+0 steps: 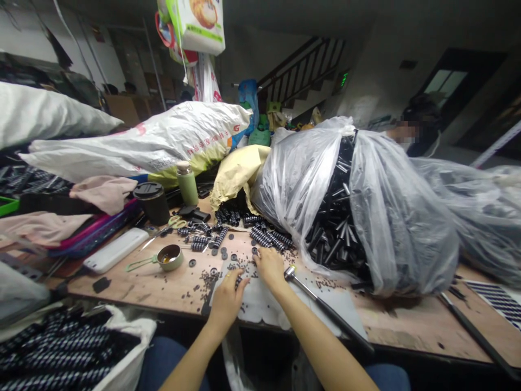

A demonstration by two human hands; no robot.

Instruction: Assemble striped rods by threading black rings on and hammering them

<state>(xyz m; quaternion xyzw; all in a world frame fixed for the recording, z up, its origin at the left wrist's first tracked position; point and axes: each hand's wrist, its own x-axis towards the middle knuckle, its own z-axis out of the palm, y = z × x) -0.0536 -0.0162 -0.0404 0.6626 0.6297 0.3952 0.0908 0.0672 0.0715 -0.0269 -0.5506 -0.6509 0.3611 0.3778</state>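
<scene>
My left hand (228, 296) is low over a grey sheet (271, 312), thumb and fingers curled together around something dark I cannot make out. My right hand (269, 266) reaches further forward, its fingertips pinched at a small black disc (254, 251). Tiny dark pieces (209, 279) lie scattered about both hands, with loose black discs (224, 253) just beyond. Right of my right hand, a hammer (321, 304) with a metal head and black handle rests across the sheet. Black-and-white patterned cylinders (266, 238) are heaped past my fingers.
A large clear plastic bag (391, 217) of black tubes bulks at the right. Leftward stand a small green-handled pan (170, 257), a white case (116, 251), a dark cup (151, 203) and a green bottle (187, 185). A sack (134, 336) of patterned cylinders sits below the table edge. Another person (421, 122) is behind.
</scene>
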